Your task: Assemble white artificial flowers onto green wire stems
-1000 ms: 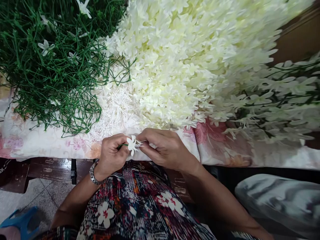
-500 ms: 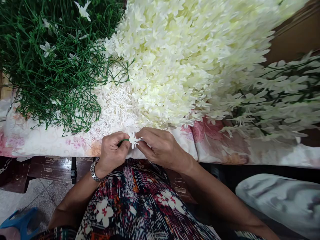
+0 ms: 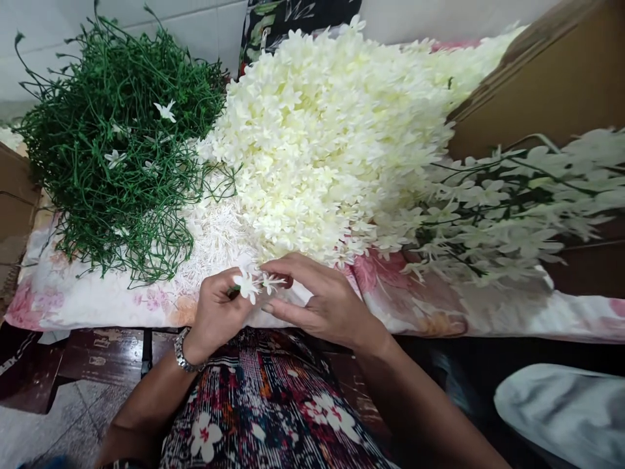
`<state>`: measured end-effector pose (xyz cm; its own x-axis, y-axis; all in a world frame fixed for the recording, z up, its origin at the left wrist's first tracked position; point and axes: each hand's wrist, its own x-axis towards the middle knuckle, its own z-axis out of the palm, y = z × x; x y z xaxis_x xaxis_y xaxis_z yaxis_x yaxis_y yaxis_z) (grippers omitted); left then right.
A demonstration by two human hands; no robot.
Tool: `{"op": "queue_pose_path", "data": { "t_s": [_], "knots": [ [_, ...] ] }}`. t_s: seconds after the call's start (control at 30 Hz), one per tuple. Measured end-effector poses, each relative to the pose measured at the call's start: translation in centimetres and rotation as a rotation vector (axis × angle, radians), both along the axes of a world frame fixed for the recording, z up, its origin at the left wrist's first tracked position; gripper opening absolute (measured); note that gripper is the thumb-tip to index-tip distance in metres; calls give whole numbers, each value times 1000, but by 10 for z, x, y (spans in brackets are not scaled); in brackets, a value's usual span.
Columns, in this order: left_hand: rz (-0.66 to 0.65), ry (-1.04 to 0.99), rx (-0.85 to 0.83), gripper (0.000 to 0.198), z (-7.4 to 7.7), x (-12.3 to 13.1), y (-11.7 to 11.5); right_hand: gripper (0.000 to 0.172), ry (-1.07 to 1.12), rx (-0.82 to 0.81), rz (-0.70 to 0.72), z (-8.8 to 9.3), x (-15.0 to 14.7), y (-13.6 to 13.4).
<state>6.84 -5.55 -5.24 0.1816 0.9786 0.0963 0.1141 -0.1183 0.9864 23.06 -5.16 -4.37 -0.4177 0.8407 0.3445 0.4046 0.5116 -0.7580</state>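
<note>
My left hand (image 3: 223, 303), with a metal watch at the wrist, is closed in a pinch on a white artificial flower (image 3: 247, 286); its stem is mostly hidden by the fingers. Thin white stamens point from the bloom toward my right hand (image 3: 312, 296). That hand is open, its thumb and forefinger parted around the stamen end. Behind my hands lies a heap of fine white stamens (image 3: 217, 228). Beyond them spreads a large pile of cream-white petals (image 3: 332, 137). To the left is a tangled mound of green plastic stems (image 3: 112, 130) with a few white blooms on it.
White flower sprays on green stems (image 3: 512, 202) lie at the right, below a cardboard box (image 3: 547, 78). Another brown carton (image 3: 17, 215) stands at the left edge. A floral cloth (image 3: 112, 303) covers the work surface. Pale fabric (image 3: 556, 410) shows at lower right.
My right thumb and forefinger have parted; they were together at the flower's stamens. The view has tilted up, showing more of the wall and the boxes.
</note>
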Motion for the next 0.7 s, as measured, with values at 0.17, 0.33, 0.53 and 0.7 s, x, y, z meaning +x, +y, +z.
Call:
{"op": "queue_pose_path", "data": {
  "t_s": [0.17, 0.33, 0.53, 0.7],
  "knots": [
    [-36, 16, 65, 14, 0, 3, 2, 18, 68, 13, -29, -5, 3, 2],
    [-72, 8, 39, 15, -1, 3, 6, 26, 121, -1, -3, -3, 11, 1],
    [-43, 66, 90, 15, -2, 6, 6, 20, 39, 275, -161, -5, 9, -4],
    [-81, 119, 133, 18, -4, 8, 6, 13, -48, 270, -110, -10, 8, -2]
  ]
}}
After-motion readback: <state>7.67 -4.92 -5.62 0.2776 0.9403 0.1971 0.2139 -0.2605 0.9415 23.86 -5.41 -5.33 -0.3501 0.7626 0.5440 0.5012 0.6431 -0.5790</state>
